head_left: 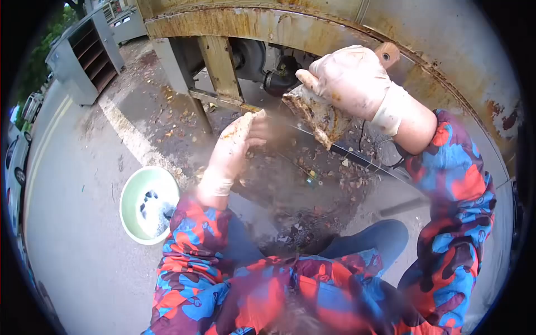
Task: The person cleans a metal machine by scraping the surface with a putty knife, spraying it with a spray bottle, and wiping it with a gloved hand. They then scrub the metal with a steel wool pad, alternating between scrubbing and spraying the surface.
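Note:
My right hand, in a thin pale glove stained with brown, is closed around a wooden-handled brush. The handle's round end, with a hole in it, sticks out past the hand near a rusty metal panel. Toward the lower left, the brush's wide flat head is caked with brown grime. My left hand, gloved and smudged too, is raised with its fingers stretched out, partly blurred. It holds nothing that I can see. A gap separates it from the brush head.
The rusty metal body spans the top, with a dark round housing beneath it. A pale green basin holding sudsy water stands at left. Wet ground carries fallen leaves. Farther off are a grey metal cabinet and parked cars.

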Demonstrator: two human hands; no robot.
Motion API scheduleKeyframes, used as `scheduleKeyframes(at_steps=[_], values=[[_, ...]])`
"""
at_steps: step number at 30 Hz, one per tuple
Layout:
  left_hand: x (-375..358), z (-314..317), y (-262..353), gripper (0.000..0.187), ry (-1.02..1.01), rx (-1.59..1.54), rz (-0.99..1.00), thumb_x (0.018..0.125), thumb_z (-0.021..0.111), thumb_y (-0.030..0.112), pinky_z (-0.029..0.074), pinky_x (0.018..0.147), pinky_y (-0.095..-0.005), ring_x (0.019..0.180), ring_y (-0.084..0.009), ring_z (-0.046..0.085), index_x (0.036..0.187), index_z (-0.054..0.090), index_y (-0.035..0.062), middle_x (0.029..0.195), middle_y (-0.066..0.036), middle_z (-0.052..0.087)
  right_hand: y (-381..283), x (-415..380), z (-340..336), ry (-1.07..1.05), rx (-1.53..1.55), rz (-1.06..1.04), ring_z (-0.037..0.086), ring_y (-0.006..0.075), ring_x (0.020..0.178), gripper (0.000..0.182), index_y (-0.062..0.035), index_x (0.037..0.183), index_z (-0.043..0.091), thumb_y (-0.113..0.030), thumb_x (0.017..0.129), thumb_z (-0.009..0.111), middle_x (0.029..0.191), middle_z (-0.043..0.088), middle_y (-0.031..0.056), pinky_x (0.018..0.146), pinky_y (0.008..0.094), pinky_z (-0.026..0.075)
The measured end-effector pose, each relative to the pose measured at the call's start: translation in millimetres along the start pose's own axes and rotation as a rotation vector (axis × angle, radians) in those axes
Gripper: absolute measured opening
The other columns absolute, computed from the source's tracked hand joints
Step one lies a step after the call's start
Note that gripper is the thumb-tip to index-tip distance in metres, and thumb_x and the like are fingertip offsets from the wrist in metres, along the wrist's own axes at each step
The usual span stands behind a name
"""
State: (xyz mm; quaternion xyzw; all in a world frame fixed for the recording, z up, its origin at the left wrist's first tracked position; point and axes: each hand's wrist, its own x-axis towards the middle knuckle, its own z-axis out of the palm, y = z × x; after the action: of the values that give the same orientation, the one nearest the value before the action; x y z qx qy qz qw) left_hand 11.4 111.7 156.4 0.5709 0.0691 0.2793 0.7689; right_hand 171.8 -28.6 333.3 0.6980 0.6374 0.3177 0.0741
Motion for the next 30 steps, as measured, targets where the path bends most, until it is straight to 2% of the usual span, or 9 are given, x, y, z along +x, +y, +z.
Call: scheduleKeyframes(at_steps=[1, 2, 6, 9, 11, 13, 17, 25, 30], values=[[14, -28, -30, 0.051, -0.022, 0.296, 0.206, 0.100, 0.041, 0.040, 0.049, 0.083, -0.0339, 0.093, -0.0259, 0.062, 0.119, 0.052, -0.0064, 0.103, -0.017, 0.062, -12, 1, 15, 0.041, 0.040, -0.036, 0.059, 0.0277, 0.054, 0.045, -0.0084, 0.062, 0.064, -0.039, 0.091, 0.049, 0.057, 0.059, 0.0111, 0.054, 0.0365, 0.046], [9, -24, -21, 0.049, -0.020, 0.152, 0.104, 0.100, 0.043, 0.038, 0.049, 0.084, -0.0355, 0.095, -0.0267, 0.061, 0.119, 0.052, -0.0055, 0.105, -0.017, 0.061, -23, -1, 29, 0.228, 0.136, -0.105, 0.055, 0.0263, 0.048, 0.043, -0.0092, 0.058, 0.061, -0.037, 0.090, 0.052, 0.052, 0.054, 0.0103, 0.050, 0.0353, 0.043], [-11, -4, 6, 0.041, -0.020, -0.291, -0.189, 0.098, 0.047, 0.033, 0.048, 0.085, -0.0397, 0.099, -0.0279, 0.059, 0.121, 0.052, -0.0015, 0.109, -0.016, 0.058, -65, -2, 57, 0.339, 0.143, -0.076, 0.053, 0.0268, 0.046, 0.041, -0.0105, 0.055, 0.055, -0.032, 0.089, 0.054, 0.051, 0.053, 0.0097, 0.048, 0.0348, 0.042], [-25, -18, -5, 0.035, -0.003, -0.280, -0.016, 0.097, 0.050, 0.026, 0.047, 0.086, -0.0418, 0.099, -0.0273, 0.058, 0.121, 0.053, 0.0011, 0.108, -0.013, 0.059, -82, 4, 84, 0.440, 0.242, -0.124, 0.053, 0.0268, 0.046, 0.038, -0.0107, 0.054, 0.052, -0.029, 0.087, 0.058, 0.050, 0.052, 0.0085, 0.048, 0.0346, 0.041], [-26, -20, -19, 0.031, 0.060, -0.146, -0.027, 0.097, 0.050, 0.023, 0.050, 0.082, -0.0369, 0.093, -0.0221, 0.060, 0.118, 0.055, 0.0003, 0.104, -0.010, 0.061, -91, 8, 111, 0.420, 0.680, -0.014, 0.054, 0.0264, 0.045, 0.035, -0.0125, 0.054, 0.050, -0.027, 0.083, 0.063, 0.049, 0.052, 0.0078, 0.050, 0.0337, 0.042], [-33, -21, -10, 0.032, 0.142, -0.176, -0.077, 0.095, 0.054, 0.022, 0.050, 0.082, -0.0353, 0.095, -0.0201, 0.061, 0.116, 0.056, -0.0017, 0.106, -0.012, 0.062, -99, 9, 95, 0.516, 0.283, -0.099, 0.053, 0.0261, 0.046, 0.033, -0.0146, 0.054, 0.049, -0.026, 0.081, 0.065, 0.049, 0.051, 0.0075, 0.052, 0.0328, 0.042], [-41, -28, -15, 0.035, 0.211, -0.133, -0.077, 0.092, 0.060, 0.026, 0.053, 0.081, -0.0363, 0.105, -0.0170, 0.057, 0.114, 0.060, -0.0012, 0.113, -0.009, 0.061, -112, 16, 119, 0.486, 0.266, -0.088, 0.054, 0.0278, 0.047, 0.036, -0.0125, 0.054, 0.051, -0.027, 0.085, 0.063, 0.050, 0.052, 0.0100, 0.053, 0.0374, 0.040], [-60, -38, -24, 0.026, 0.379, 0.135, -0.102, 0.090, 0.064, 0.028, 0.049, 0.064, -0.0238, 0.072, -0.0064, 0.057, 0.101, 0.070, 0.0053, 0.086, 0.002, 0.066, -142, 31, 137, 0.529, 0.309, -0.086, 0.053, 0.0286, 0.048, 0.039, -0.0112, 0.054, 0.051, -0.024, 0.090, 0.057, 0.053, 0.053, 0.0114, 0.052, 0.0379, 0.039], [-71, -51, -27, 0.021, 0.420, 0.190, -0.091, 0.088, 0.066, 0.023, 0.047, 0.058, -0.0236, 0.062, -0.0067, 0.054, 0.088, 0.070, 0.0030, 0.071, 0.002, 0.062, -159, 32, 142, 0.402, 0.439, -0.107, 0.054, 0.0293, 0.053, 0.039, -0.0099, 0.055, 0.050, -0.026, 0.090, 0.058, 0.057, 0.053, 0.0119, 0.056, 0.0384, 0.040]])
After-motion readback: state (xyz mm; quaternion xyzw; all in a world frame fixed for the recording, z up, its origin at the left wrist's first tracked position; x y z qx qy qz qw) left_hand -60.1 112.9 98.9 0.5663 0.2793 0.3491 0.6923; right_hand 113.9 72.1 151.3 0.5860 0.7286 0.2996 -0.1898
